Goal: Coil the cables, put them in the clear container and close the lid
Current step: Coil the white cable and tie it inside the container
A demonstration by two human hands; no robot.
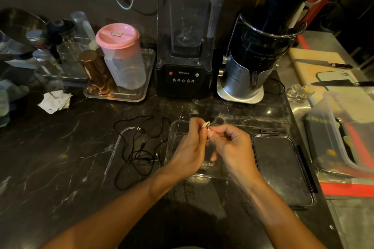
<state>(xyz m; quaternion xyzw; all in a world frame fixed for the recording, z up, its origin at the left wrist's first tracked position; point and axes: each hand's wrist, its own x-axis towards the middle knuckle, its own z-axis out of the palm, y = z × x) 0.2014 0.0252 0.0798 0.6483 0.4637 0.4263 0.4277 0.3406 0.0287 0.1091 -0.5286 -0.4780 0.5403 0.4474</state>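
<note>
On the far left of the dark table (60, 147), a crumpled paper (55, 101) is lying out of the way. Further right, a loose black cable (137, 151) is sprawling uncoiled just beside the clear container (174, 127), probably waiting its turn within easy reach. Over the open container, the left hand (190, 147) is holding a small white cable (206, 125) up, its fingers (195, 125) curling round the bundle, likely to keep the loops from springing apart. The right hand (232, 143) is meeting it from the other side, its thumb and fingers (211, 133) pinching the same white cable, seemingly winding or tucking the end. Working right above the container should make the drop short once the coil is done. To the right, the lid (283, 170) is lying flat on the table, touching or very near the container's edge, off until both cables are in.
</note>
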